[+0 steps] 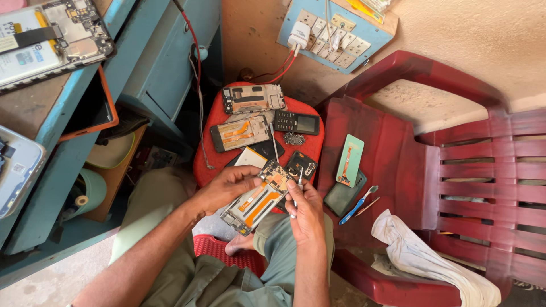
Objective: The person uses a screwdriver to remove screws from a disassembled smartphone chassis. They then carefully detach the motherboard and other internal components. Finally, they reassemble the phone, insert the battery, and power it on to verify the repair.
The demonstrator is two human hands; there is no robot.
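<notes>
Blue-painted wood forms the counter (pixel 54 136) at far left; an opened phone with exposed battery and circuit board (pixel 48 40) lies on its top, and a second pale device (pixel 17 170) sits at the lower left edge. An orange-framed tablet (pixel 91 108) leans in the gap beside the counter.

Toward the centre, a red round stool (pixel 207 153) carries several parts: a bare phone frame (pixel 253 98), a phone chassis with orange flex cables (pixel 240 133), a black keypad phone (pixel 296 122) and a small black camera-frame piece (pixel 301 165).

The left hand (pixel 227 187) grips the upper left edge of a disassembled phone (pixel 259 199), fingers closed around it. This phone is held tilted in the air, in front of the stool and above the person's lap, with its orange flex cable facing up.

The right hand (pixel 304 213) is closed on slim metal tweezers (pixel 297 196), whose tip touches the right edge of the held phone.

On the wall above, a blue switchboard (pixel 335 42) holds a white charger plug (pixel 298 35).

Further right, a red plastic chair (pixel 455 170) bears a teal phone back panel (pixel 350 160), a dark phone cover (pixel 341 199), a blue toothbrush (pixel 358 204) and a white cloth (pixel 432 261).
</notes>
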